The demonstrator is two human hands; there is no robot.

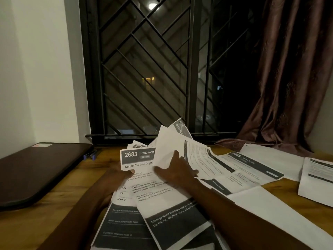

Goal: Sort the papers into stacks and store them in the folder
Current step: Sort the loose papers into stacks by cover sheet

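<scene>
Item 1, near: fanned papers (162, 213) overlapping on the wooden table (27, 224), which I read as unsorted.
Item 2: the left hand (117, 175) pinches the sheet headed 2683 (137, 158). The right hand (177, 168), fingers spread, presses into the raised sheets.
Step, as I judge it: early sorting. Next I would need to peel one sheet free and match its heading to a stack.
Item 3, right: loose sheets (252, 170), well apart from the closed dark folder (36, 170) at left.
Far: barred window (144, 69), brown curtain (288, 78).
</scene>
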